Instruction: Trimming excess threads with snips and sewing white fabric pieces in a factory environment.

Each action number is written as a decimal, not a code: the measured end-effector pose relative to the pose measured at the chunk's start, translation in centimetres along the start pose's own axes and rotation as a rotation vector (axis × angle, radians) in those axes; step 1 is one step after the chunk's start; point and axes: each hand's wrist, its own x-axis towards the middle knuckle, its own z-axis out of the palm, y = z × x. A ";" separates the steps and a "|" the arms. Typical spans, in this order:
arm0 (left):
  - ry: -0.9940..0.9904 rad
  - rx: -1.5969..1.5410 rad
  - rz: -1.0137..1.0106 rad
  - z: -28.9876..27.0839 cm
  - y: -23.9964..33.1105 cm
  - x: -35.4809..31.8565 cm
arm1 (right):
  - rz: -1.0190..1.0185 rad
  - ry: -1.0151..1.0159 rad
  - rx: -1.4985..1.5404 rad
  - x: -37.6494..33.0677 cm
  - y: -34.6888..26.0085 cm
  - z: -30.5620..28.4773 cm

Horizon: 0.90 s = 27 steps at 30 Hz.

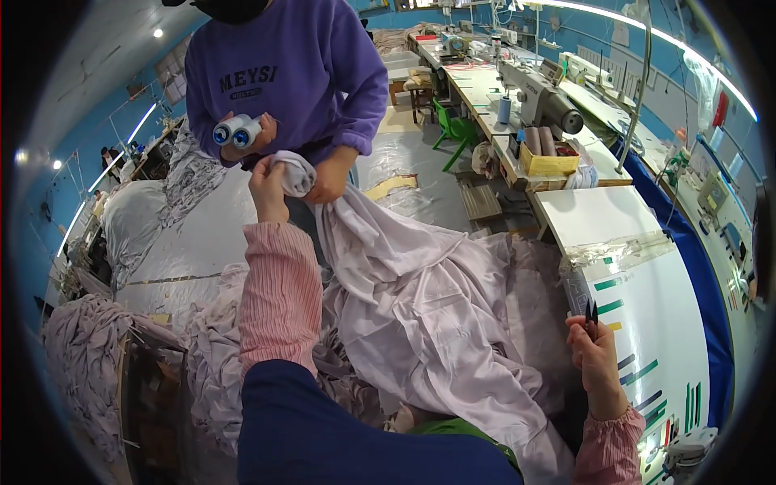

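My left hand [269, 192] is stretched forward, its fingers closed on a bunched end of pale pinkish-grey cloth [453, 311]. A co-worker in a purple sweatshirt [279, 73] grips that same end from the right side. In the co-worker's other hand are two white thread spools [237, 131] with blue ends. The cloth hangs from the bunched end and spreads in loose folds across the middle, down toward my lap. At the right, my right hand [598, 360] is closed around small dark thread snips [592, 314], blades pointing up, beside the white tabletop.
A white table [671, 299] with coloured tape strips runs along my right. Beyond it stand a sewing machine [537, 101], a blue thread cone [503, 110] and a yellow box [548, 164] of spools. Heaped cloth [85, 347] lies at left; a green chair [454, 129] stands farther back.
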 end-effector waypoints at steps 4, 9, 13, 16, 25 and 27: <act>-0.015 0.108 -0.080 -1.3 -0.6 -2.2 | 0.078 0.070 -0.005 -2.0 1.6 -3.1; 0.113 0.031 -0.080 -2.5 -2.0 -3.4 | 0.126 0.199 0.030 -5.5 4.4 -6.5; 0.195 0.102 -0.046 -3.1 -2.4 -2.3 | 0.149 0.243 0.057 -7.8 6.0 -8.2; 0.180 0.243 0.290 -2.8 -1.9 -0.1 | 0.188 0.297 0.065 -8.8 6.8 -8.8; -0.011 0.621 0.707 2.6 2.1 3.8 | 0.249 0.327 0.112 -9.0 7.5 -7.3; -0.064 0.548 0.658 4.5 3.3 3.9 | 0.258 0.328 0.098 -9.0 7.3 -6.8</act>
